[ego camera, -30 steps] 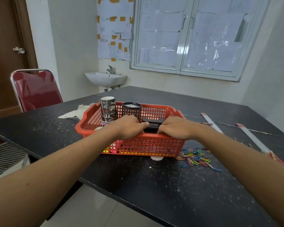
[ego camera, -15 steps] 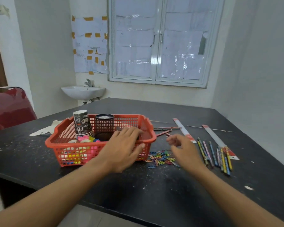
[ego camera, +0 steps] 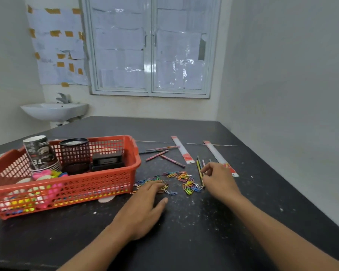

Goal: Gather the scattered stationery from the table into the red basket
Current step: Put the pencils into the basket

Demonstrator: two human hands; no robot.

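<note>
Red basket [ego camera: 136, 160] sits on the left part of the black table [ego camera: 184, 235], upright and open-topped. Inside it:
- a stack of paper cups [ego camera: 39, 151] at back left
- a black mesh pen holder [ego camera: 74, 151] just beside the cups
- a black boxy item [ego camera: 107, 160] toward the right end, type unclear
- bright pink/yellow bits along the front, too small to identify

Still out on the table:
- Coloured paper clips [ego camera: 184, 178], strewn just right of the basket's front corner, between the two hands.
- A bunch of pencils [ego camera: 199, 167], lying near the right edge of the clips.
- Loose pencils [ego camera: 157, 155], a few scattered behind the clips, near the basket's right wall.
- Near ruler [ego camera: 181, 150] and far ruler [ego camera: 215, 153], both flat, angled, behind the pencils.

Left hand [ego camera: 143, 210] is palm down, fingers roughly straight and spread, fingertips on the left edge of the clip pile. Nothing is held.

Right hand [ego camera: 219, 181] is over the pencil bunch, fingers curled at the pencils. Can't tell if it actually has a grip on them.

Background: wall sink [ego camera: 55, 111] at left, window [ego camera: 151, 45] covered with paper sheets.
</note>
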